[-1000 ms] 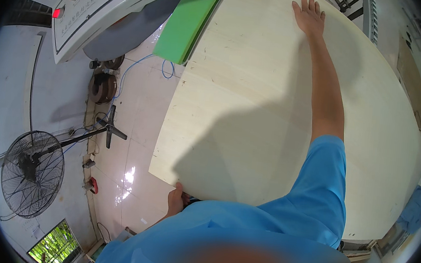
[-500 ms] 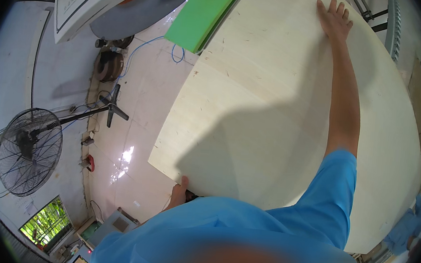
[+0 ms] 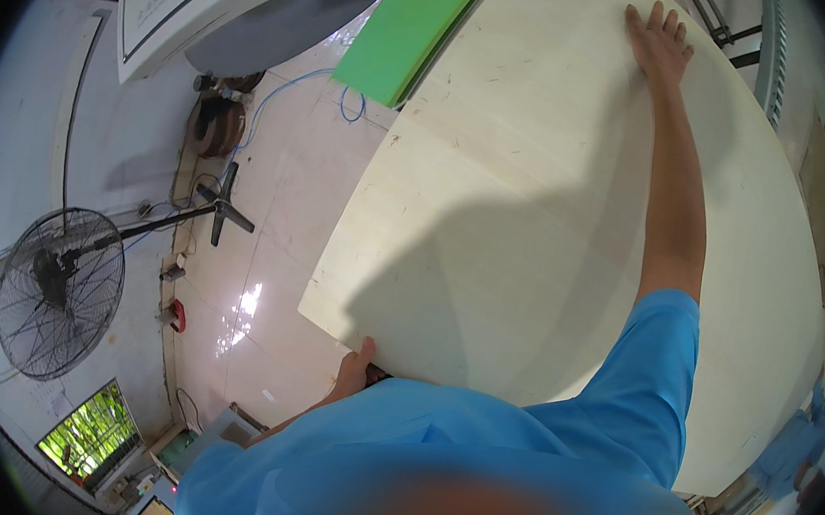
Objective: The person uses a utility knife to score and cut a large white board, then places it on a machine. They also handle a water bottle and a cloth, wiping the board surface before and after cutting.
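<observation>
A large pale plywood sheet [image 3: 538,170] lies flat in front of me, a few short dark marks on its surface. My right hand [image 3: 659,46] rests palm down on its far part, arm stretched out and fingers spread. At the near left edge is my left hand [image 3: 355,368], thumb up along the sheet's rim. The rest of its fingers curl under the edge and are mostly hidden. Something small and dark [image 3: 377,376] shows beside that hand; I cannot make out what it is.
A green panel [image 3: 391,55] adjoins the sheet's far left side. Beyond it stands a white machine housing [image 3: 174,16] with red buttons. To the left are a black stand fan [image 3: 61,291], a blue cable [image 3: 296,79] and a window [image 3: 91,431]. A person in blue [image 3: 793,448] is at far right.
The sheet's near left corner and my left hand sit slightly farther right and up in the picture. The green panel and machine also appear shifted a little right. My right hand stays spread on the sheet.
</observation>
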`<state>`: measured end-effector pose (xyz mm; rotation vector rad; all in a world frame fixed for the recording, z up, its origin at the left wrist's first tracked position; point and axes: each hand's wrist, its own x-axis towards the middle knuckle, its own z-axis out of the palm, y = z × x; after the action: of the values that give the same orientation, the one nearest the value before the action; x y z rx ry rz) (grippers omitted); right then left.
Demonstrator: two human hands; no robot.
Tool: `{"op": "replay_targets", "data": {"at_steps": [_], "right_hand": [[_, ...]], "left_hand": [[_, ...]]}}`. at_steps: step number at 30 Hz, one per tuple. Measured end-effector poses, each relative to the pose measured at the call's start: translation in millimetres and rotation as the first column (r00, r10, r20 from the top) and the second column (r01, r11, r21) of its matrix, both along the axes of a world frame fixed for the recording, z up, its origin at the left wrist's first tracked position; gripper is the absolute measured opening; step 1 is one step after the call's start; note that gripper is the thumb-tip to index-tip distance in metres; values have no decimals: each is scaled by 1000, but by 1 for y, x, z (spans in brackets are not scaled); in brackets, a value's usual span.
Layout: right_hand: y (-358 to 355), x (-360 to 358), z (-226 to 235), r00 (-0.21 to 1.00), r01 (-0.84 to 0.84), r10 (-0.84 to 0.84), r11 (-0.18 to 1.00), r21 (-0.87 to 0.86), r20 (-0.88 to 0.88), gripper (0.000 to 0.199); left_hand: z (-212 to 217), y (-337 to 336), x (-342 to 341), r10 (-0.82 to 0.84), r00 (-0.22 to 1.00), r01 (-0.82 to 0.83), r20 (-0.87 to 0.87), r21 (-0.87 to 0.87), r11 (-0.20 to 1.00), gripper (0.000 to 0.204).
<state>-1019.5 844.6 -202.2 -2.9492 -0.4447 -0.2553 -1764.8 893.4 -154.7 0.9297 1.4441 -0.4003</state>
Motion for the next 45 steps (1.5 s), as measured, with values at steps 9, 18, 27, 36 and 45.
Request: {"op": "replay_targets", "data": {"at_steps": [9, 18, 27, 36, 45], "right_hand": [[2, 47, -43, 999, 48, -48, 999, -2, 12, 89], [-7, 63, -22, 980, -112, 119, 992, -54, 157, 89], [-7, 60, -4, 1000, -14, 15, 999, -47, 23, 86], [-9, 71, -16, 989, -65, 63, 998, 11, 133, 79], [-11, 71, -11, 994, -24, 20, 999, 40, 105, 79]], "left_hand": [[22, -8, 36, 391, 918, -383, 67, -102, 918, 62], [24, 5, 32, 251, 966, -236, 57, -200, 951, 65], [34, 10, 42, 163, 987, -162, -6, -156, 974, 74], [29, 5, 45, 165, 986, -164, 1, -115, 980, 73], [30, 8, 67, 143, 989, -145, -26, -119, 982, 69]]}}
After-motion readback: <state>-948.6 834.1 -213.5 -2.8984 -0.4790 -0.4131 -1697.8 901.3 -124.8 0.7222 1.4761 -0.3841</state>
